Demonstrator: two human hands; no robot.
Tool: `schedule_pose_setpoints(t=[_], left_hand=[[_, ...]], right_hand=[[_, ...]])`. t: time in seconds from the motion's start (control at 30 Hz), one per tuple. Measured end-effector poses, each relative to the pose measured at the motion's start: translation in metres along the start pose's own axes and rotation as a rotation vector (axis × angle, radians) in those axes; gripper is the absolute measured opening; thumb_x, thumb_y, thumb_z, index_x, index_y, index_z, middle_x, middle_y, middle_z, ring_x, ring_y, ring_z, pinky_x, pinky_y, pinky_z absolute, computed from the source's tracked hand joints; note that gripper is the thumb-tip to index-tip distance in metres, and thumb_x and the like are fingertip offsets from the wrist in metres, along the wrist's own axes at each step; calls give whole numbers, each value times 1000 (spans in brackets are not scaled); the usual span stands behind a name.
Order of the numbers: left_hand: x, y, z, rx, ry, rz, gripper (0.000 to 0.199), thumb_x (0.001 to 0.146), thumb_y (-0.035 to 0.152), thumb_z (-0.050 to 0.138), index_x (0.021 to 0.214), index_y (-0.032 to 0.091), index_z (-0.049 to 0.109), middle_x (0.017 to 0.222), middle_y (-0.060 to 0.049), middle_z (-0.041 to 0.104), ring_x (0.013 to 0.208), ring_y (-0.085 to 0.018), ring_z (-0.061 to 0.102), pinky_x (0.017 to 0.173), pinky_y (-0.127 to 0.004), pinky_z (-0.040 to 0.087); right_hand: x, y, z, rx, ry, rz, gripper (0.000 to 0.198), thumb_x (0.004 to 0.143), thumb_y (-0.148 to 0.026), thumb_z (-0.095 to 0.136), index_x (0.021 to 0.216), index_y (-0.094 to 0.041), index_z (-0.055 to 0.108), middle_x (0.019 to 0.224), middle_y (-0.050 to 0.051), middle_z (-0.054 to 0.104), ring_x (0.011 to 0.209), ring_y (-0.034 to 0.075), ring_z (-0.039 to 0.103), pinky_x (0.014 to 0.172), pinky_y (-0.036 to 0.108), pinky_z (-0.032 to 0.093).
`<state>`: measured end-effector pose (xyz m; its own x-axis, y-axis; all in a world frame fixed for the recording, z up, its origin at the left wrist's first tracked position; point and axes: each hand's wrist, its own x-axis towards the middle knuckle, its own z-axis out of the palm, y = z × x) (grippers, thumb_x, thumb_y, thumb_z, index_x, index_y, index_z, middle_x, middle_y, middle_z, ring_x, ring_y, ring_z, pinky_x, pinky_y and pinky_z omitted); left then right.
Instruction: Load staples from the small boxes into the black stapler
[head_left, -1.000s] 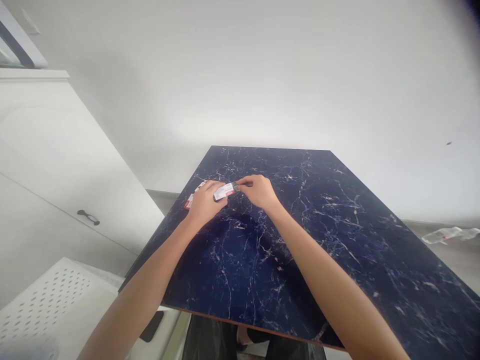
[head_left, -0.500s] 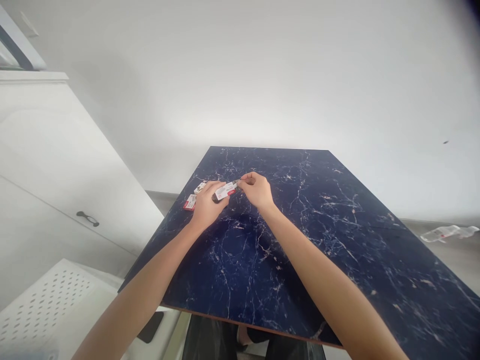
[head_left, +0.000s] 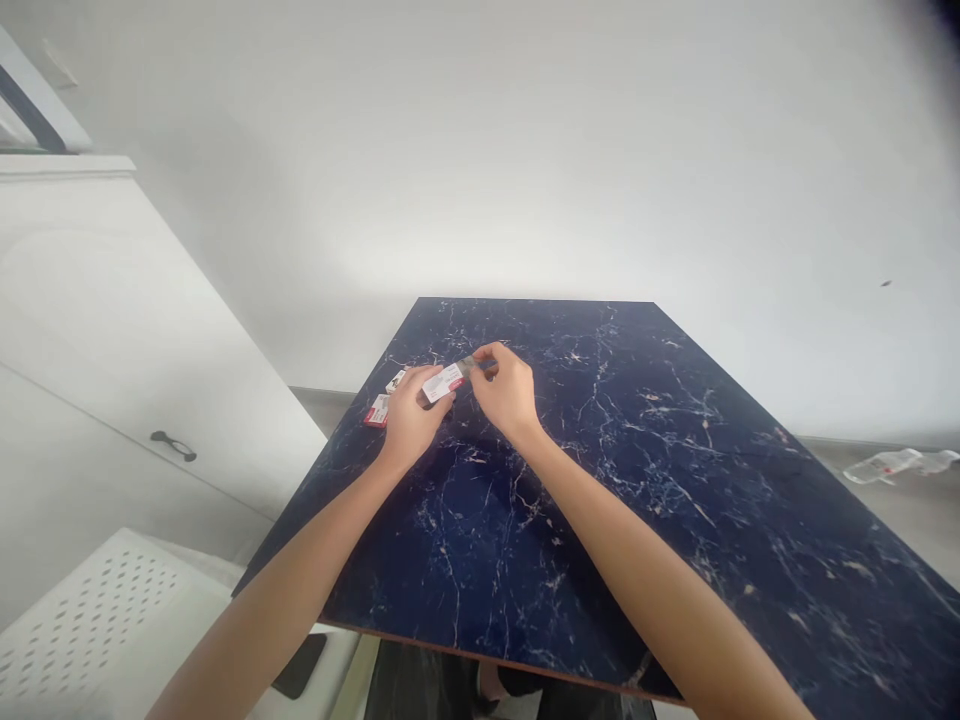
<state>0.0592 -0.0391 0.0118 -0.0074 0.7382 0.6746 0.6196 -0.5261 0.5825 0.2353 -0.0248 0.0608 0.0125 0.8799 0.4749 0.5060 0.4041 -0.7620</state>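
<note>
A small white box with a red corner (head_left: 443,383) is held over the table by my left hand (head_left: 409,412), with the thumb on its near side and fingers on its far side. At the box's right end is a greyish, flat piece (head_left: 466,366), too small to tell whether it is a flap or something inside. My right hand (head_left: 507,388) pinches that piece between thumb and fingers. Beside my left hand, on the table, are a red-and-white box (head_left: 376,411) and a white box with a dark print (head_left: 396,381), the latter partly hidden.
The dark blue marble-patterned table (head_left: 600,480) stands by a white wall (head_left: 525,150). To the left is a white cabinet (head_left: 112,330). A perforated white surface (head_left: 90,620) and a dark phone-like object (head_left: 300,665) are low left. Clear plastic bottles (head_left: 885,466) lie beyond the right edge.
The box has turned slightly in my left hand, and more of the greyish piece shows at its end. My right hand has shifted a little left. The view has tilted slightly.
</note>
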Motion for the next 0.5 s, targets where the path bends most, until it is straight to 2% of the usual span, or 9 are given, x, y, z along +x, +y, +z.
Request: schedule_pose_setpoints(t=[0.07,0.17,0.23,0.33,0.5], left_hand=[[-1,-1,1,-7,8,-12,38,89,24,70,126,25,63,127,-9,65,115,-26,67,96,-43,57],[-1,-3,2,4,2,-13,41,89,23,69,129,26,62,127,-9,65,117,-27,66,98,-45,57],[-1,-3,2,27,-4,-7,43,90,22,67,132,27,60,128,-9,65,118,-27,65,98,-45,57],[-1,-3,3,35,-20,-6,43,92,22,63,134,27,57,131,-9,62,121,-26,64,96,-43,57],[-2,0,4,-70,-22,-12,40,93,22,61,133,25,53,135,-10,59,125,-24,61,101,-40,55]], right_hand=[[3,5,2,47,7,47,19,89,-24,58,104,-21,69,109,6,76,81,18,72,83,32,54],[7,14,8,221,-161,158,17,91,-26,58,100,-21,72,99,4,79,84,17,74,85,31,57],[9,18,12,335,-219,241,16,92,-25,58,98,-21,72,97,4,79,83,15,75,83,29,59],[9,20,15,410,-215,267,14,92,-24,60,97,-20,73,98,5,80,80,15,76,80,27,60],[7,18,16,412,-183,263,16,94,-24,59,98,-20,74,97,5,80,79,15,77,79,27,61]])
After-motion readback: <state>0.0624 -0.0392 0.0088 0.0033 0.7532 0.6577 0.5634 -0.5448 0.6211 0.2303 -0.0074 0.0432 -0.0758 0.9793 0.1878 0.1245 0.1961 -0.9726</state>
